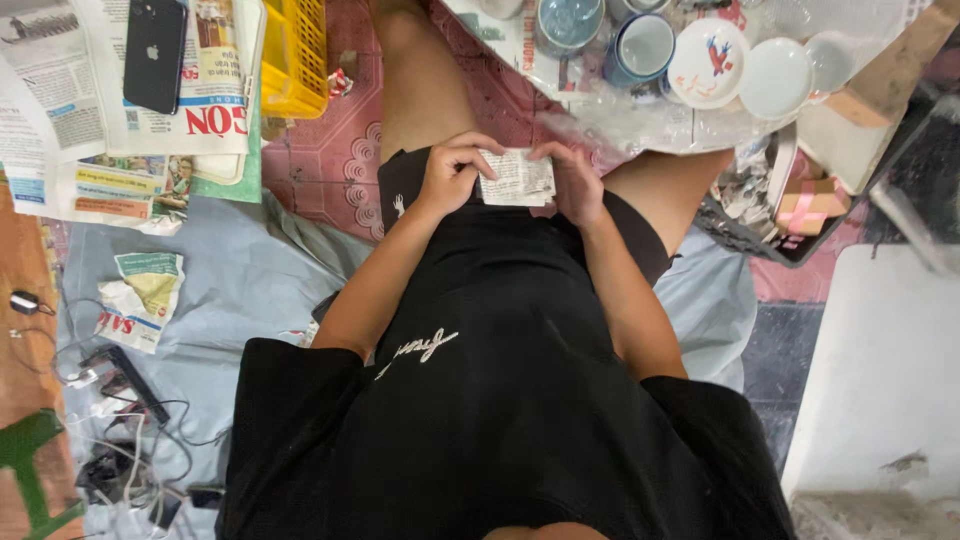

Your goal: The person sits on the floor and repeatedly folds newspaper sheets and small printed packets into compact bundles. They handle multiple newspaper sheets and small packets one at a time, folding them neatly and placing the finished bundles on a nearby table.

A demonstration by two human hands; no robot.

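Pink patterned floor tiles and a grey cloth surround a seated person wrapping crockery.

Both hands close on a small bundle wrapped in printed newspaper [517, 178], resting on the lap: left hand [452, 176] curls over its left edge, right hand [572, 180] pins the right, seemingly to keep the folds tight. White and blue ceramic bowls [740, 62] wait just ahead on clear plastic; spare newspaper sheets [80, 120] lie under a black phone [155, 52].
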